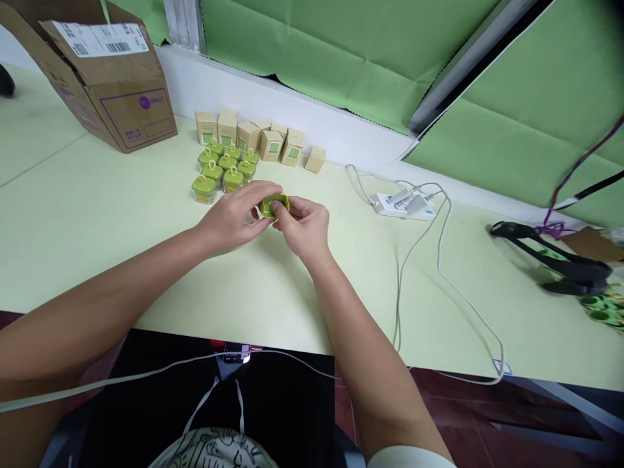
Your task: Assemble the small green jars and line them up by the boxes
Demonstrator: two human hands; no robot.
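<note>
Above the table, a small green lid (pixel 274 205) is gripped between both hands. My left hand (pixel 237 218) closes its fingers round the lid's left side. My right hand (pixel 307 227) holds the other side, its thumb pressed on the green surface. The fingers hide whatever is beneath the lid. Just beyond my left hand stand several small clear jars (pixel 204 189) with green lids and pale loop handles, grouped close together.
Several small cardboard boxes (pixel 270 145) line the wall behind the jars. A large open carton (pixel 121 97) stands at the back left. To the right lie a power strip (pixel 404 205) with white cables and a black stand-like object (pixel 556 257). A cable crosses the table's front edge.
</note>
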